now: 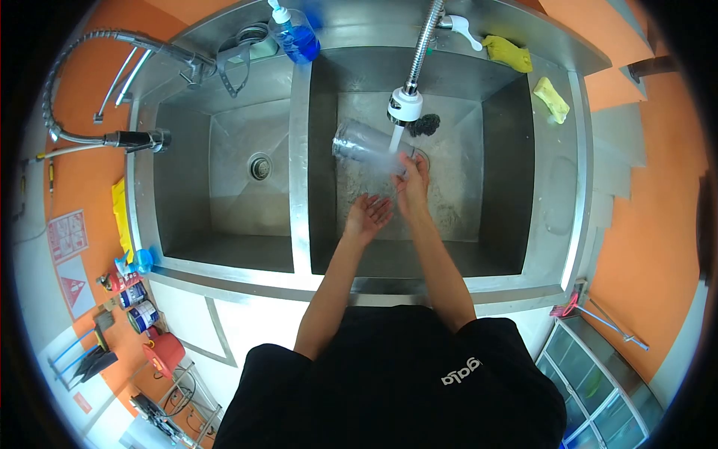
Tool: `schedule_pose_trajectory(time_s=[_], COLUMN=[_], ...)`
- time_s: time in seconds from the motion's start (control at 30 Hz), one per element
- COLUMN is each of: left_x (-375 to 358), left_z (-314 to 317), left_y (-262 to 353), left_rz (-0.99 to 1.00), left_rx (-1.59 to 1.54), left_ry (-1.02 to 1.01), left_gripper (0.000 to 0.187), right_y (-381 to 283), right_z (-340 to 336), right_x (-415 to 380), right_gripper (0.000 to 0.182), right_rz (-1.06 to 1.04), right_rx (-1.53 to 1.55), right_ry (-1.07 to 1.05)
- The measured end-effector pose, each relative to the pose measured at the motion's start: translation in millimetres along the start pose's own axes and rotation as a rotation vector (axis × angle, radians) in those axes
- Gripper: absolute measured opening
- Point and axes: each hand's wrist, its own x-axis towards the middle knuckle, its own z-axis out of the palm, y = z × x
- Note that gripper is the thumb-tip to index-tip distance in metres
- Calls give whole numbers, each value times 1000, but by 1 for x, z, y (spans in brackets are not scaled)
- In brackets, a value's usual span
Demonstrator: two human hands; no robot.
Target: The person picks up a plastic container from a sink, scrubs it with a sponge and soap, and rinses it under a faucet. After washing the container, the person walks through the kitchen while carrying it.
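Observation:
A clear transparent container (363, 142) lies tilted over the right sink basin, under a stream of water from the white faucet head (404, 106). At the container's right end is my right hand (412, 183), its fingers curled against that end. My left hand (369, 215) is below the container, palm up with the fingers spread, and nothing lies in it. A dark scrubber (425, 125) sits in the basin just right of the faucet head. Spray blurs the container's near end.
The left basin (250, 165) has a drain and a spring-hose faucet (134, 140) at its left. Behind the basins stands a blue soap bottle (299, 41). A yellow cloth (508, 54) and a yellow sponge (551, 100) rest on the right ledge (553, 165).

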Motion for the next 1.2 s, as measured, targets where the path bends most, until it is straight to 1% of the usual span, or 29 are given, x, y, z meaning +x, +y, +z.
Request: schedule_pose_trajectory(time_s=[0.03,0.1,0.13,0.2,0.23,0.3,0.33,0.4,0.43,0.5,0.53,0.6,0.63,0.7,0.73,0.8,0.83,0.9,0.93,0.97,1.0,1.03,1.1,1.13,1.2], left_x=[-1,-3,-4,-4,-3,-3,-3,-6,-7,-7,-10,-13,-11,-8,-3,5,8,10,11,12,13,9,0,-4,-9], left_z=[1,2,2,1,0,0,1,5,10,25,35,55,61,71,70,71,70,68,67,66,65,63,57,56,52], left_y=[0,0,0,0,-1,-1,1,9,13,24,30,38,39,36,31,24,21,15,12,9,7,6,1,-2,-7], left_rz=[0,1,2,14,16,53,53,113,114,311,312,509,510,557,557,602,603,641,639,727,816,813,1006,1005,1008], left_rx=[1,8,9,31,31,50,49,53,51,176,173,443,440,647,644,743,745,658,658,688,717,719,1014,1017,966], left_ry=[0,20,20,38,38,28,27,-117,-117,-45,-46,-154,-156,-79,-83,-22,-28,-73,-73,-102,-130,-130,-41,-45,-24], left_gripper=[40,41,41,43,43,45,45,48,48,57,57,63,63,66,66,60,60,62,62,65,69,69,75,75,83], right_y=[1,4,4,7,8,9,11,13,12,8,9,12,16,21,22,20,17,10,5,-3,-13,-21,-29,-28,-25], right_z=[2,5,7,8,7,2,-1,-7,-10,-16,-24,-41,-52,-72,-81,-89,-91,-89,-85,-80,-70,-58,-35,-29,-19], right_x=[0,-2,-3,-4,-3,-1,0,-4,-6,-12,-13,-14,-14,-16,-16,-15,-13,-14,-15,-12,-11,-14,-17,-15,-12], right_gripper=[43,45,45,49,49,57,57,58,58,61,61,64,64,64,64,60,60,58,58,54,55,55,66,66,72], right_rz=[0,155,155,266,267,422,422,655,656,784,785,780,780,926,923,828,821,467,467,230,-11,-9,-354,-356,-487], right_rx=[1,100,101,212,212,352,351,477,475,485,482,382,379,453,449,389,389,-492,-491,-603,-707,-707,-822,-820,-978], right_ry=[0,-28,-29,-114,-116,-235,-236,-229,-229,-298,-299,-424,-425,-557,-557,-617,-618,-121,-119,-94,-68,-65,-250,-246,-267])
